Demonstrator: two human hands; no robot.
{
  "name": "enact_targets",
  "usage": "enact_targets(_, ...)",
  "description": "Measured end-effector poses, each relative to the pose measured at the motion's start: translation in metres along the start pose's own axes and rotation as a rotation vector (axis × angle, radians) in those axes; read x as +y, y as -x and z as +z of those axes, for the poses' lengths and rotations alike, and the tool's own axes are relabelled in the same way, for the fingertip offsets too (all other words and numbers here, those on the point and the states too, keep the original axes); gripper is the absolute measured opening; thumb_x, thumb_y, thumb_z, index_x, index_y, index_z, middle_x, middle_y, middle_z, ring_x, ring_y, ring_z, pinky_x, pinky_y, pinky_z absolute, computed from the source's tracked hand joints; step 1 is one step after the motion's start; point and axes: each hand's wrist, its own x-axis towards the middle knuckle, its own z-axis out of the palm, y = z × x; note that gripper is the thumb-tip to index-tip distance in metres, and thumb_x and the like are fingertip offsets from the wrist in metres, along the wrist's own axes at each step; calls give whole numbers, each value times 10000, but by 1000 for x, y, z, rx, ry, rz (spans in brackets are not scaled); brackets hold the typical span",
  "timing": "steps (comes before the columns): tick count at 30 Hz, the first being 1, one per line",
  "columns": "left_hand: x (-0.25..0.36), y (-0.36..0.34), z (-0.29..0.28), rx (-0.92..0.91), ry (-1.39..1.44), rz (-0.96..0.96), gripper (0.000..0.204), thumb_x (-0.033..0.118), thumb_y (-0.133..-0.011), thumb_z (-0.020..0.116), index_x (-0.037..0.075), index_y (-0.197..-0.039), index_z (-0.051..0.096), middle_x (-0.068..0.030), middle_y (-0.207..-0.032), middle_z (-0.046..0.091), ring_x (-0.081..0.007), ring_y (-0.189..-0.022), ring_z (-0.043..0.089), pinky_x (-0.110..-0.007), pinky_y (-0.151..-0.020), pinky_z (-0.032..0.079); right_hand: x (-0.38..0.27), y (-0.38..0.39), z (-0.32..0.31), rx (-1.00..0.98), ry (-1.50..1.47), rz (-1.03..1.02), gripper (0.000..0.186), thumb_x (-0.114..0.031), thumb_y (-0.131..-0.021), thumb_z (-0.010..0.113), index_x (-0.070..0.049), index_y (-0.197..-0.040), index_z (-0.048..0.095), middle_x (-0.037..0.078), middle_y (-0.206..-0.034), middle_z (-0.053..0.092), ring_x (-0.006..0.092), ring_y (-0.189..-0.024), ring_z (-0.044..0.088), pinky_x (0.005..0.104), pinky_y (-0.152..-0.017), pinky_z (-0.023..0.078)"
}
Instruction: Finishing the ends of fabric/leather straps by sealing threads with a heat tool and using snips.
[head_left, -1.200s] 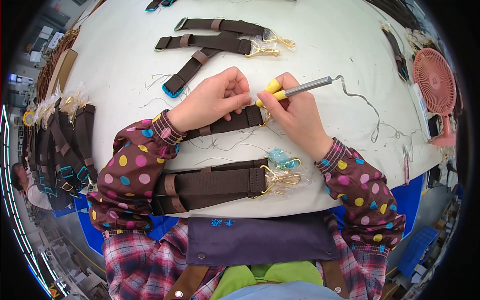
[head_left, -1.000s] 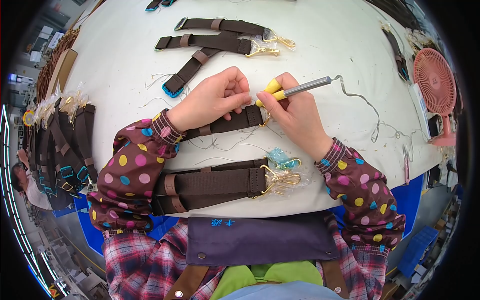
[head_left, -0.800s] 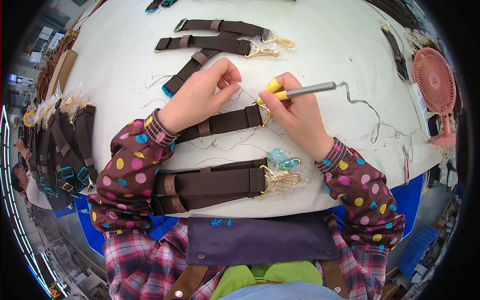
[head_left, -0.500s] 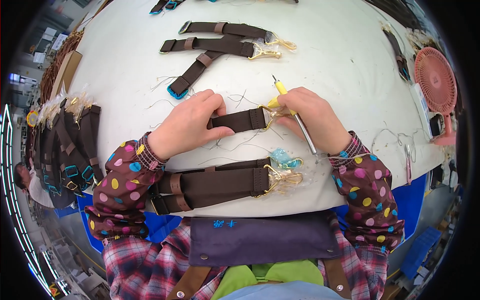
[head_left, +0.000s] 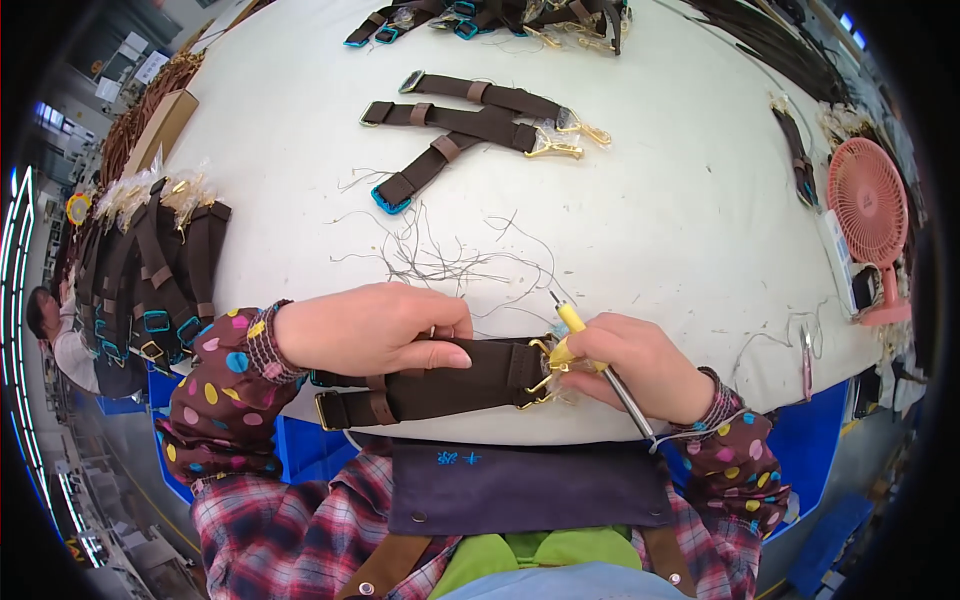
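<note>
Both hands work close to the near edge of the tabletop point(head_left: 690, 210), over a small stack of brown straps point(head_left: 465, 385) lying nearly crosswise in front of the person. Left hand point(head_left: 375, 328) lies over the upper side of the stack with fingers curled and thumb stretched along the top strap, a part-open hold; whether it pinches the cloth or merely rests there cannot be told. Right hand point(head_left: 632, 365) is closed around a pen-shaped tool point(head_left: 629, 402) with a yellow grip, and its fingertips are at the gold clasps point(head_left: 538, 388) on the right end of the straps, partly hidden. The tool is tucked across the palm, its thin tip pointing up and away from the cloth, probably so that the fingertips can handle the clasps without the tip touching anything. Its grey cord point(head_left: 690, 434) runs off past the wrist, clear of the straps. Clear plastic wraps the clasps, likely to guard their finish. Loose threads point(head_left: 440, 262) lie tangled just beyond the left hand, and three more straps point(head_left: 490, 122) lie farther off, clasps also to the right, perhaps kept apart as a separate group. A pink fan point(head_left: 868, 200) stands at the right edge.
</note>
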Motion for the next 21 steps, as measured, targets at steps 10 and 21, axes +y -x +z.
enact_targets(10, -108, -101, -87, 782, -647, 76, 346, 256, -923, 600, 88, -1220, 542, -129, -1123, 611, -318, -1049, 595, -419, -894, 477, 7, -2, -7, 115, 114, -51, 298, -132, -763, 795, -62, -980, 603, 106, -861, 621, 298, -770, 604, 360, -669, 493)
enact_targets(21, -95, -91, -77, 765, -682, 235, 90, 125, -885, 603, 101, -971, 605, -64, -940, 558, -235, -853, 612, -337, -678, 485, 94, -88, -43, 520, 310, 15, 288, -108, -837, 692, -48, -1092, 572, 124, -1001, 656, 307, -919, 636, 362, -788, 509)
